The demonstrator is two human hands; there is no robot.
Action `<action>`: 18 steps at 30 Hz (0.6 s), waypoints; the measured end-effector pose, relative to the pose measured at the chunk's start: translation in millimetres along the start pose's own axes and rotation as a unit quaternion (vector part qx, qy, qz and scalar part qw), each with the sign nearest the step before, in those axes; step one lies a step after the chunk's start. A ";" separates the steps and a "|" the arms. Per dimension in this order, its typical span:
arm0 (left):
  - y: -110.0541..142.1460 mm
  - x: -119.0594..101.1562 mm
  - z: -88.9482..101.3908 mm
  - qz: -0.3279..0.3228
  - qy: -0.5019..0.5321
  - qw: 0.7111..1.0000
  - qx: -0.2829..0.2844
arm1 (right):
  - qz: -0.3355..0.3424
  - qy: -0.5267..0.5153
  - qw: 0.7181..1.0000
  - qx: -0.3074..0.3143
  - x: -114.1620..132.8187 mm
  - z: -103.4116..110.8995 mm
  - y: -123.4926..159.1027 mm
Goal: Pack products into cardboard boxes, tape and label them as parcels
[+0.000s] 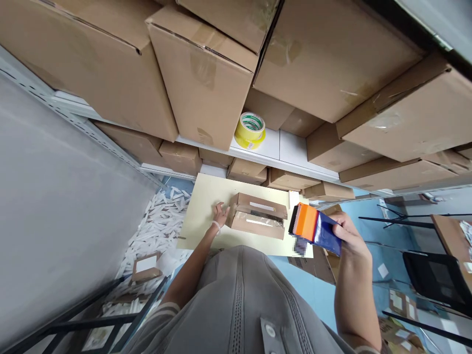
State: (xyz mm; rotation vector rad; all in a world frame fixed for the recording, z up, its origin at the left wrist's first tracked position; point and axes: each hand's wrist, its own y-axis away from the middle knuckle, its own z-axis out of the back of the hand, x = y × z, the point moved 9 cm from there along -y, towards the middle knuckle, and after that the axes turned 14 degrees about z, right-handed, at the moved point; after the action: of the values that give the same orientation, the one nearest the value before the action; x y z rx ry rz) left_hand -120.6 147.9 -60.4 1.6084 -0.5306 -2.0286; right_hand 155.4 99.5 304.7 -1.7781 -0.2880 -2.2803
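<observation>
My left hand [220, 215] rests with its fingers apart against the left end of a closed cardboard box [256, 216], which lies on a pale yellow board [199, 211]. Clear tape runs over the box top, and a white label strip shows on it. My right hand [348, 235] is raised to the right of the box, gripping an orange-and-blue hand tool [313, 228] with a black toothed edge. The tool is held above the board's right corner and does not touch the box.
Shelves of large cardboard boxes [202, 73] fill the top of the view, with a yellow tape roll [251, 130] on a white shelf [275, 147]. White packing pieces [158, 236] lie at the left of the board. A black chair [435, 270] stands at the right.
</observation>
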 end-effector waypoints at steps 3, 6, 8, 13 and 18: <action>14.5 -28.8 6.7 -0.127 -0.042 0.990 0.049 | -0.014 -0.016 1.000 -0.011 -6.2 -2.0 -1.7; 39.9 -62.9 0.2 -0.267 -0.146 0.947 0.100 | -0.028 -0.031 0.999 -0.015 -9.5 -6.4 -3.9; 49.0 -74.4 -7.9 -0.293 -0.212 0.925 0.116 | -0.033 -0.033 0.999 -0.016 -9.3 -8.5 -3.9; 48.3 -81.2 -18.3 -0.268 -0.280 0.917 0.092 | -0.030 0.014 0.999 -0.018 -6.5 6.6 4.2; 43.9 -68.6 -18.4 -0.220 -0.273 0.932 0.092 | -0.065 0.112 0.991 -0.024 -12.5 58.8 22.4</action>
State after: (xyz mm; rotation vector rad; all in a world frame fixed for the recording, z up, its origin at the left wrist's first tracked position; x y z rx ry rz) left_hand -84.1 153.6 14.6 1.3284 -0.6047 -2.8735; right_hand 219.5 96.3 307.0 -1.5464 -0.3167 -2.5716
